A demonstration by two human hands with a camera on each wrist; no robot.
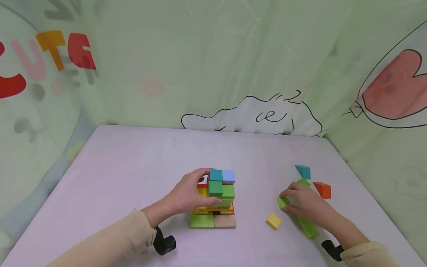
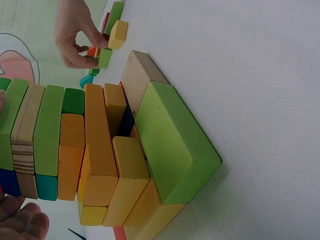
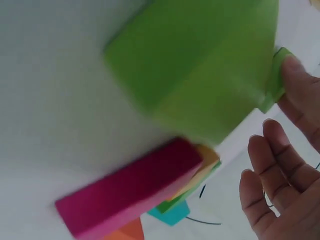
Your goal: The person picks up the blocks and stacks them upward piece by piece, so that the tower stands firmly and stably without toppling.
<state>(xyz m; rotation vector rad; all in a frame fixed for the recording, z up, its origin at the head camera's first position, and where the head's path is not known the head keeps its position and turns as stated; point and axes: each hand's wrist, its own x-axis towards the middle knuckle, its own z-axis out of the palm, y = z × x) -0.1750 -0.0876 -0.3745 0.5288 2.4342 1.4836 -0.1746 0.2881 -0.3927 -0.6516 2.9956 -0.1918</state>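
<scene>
A tower of coloured wooden blocks (image 1: 221, 191) stands mid-table on a green block (image 1: 201, 221) and a bare-wood block (image 1: 224, 221). My left hand (image 1: 185, 193) holds its upper part from the left, thumb on the near side and fingers behind. In the left wrist view those fingers (image 2: 22, 220) curl beside the upper layers. At the right, my right hand (image 1: 308, 202) pinches a small light green block (image 1: 282, 203) between thumb and fingers. Below that hand lies a long green block (image 1: 308, 227), partly hidden by it; in the right wrist view it (image 3: 200, 75) looms close.
A yellow block (image 1: 273, 221) lies between the tower and my right hand. Beyond that hand are a teal wedge (image 1: 303, 171) and an orange wedge (image 1: 323, 190). The right wrist view shows a magenta block (image 3: 130, 187). Printed green curtains (image 1: 213, 66) stand behind the table.
</scene>
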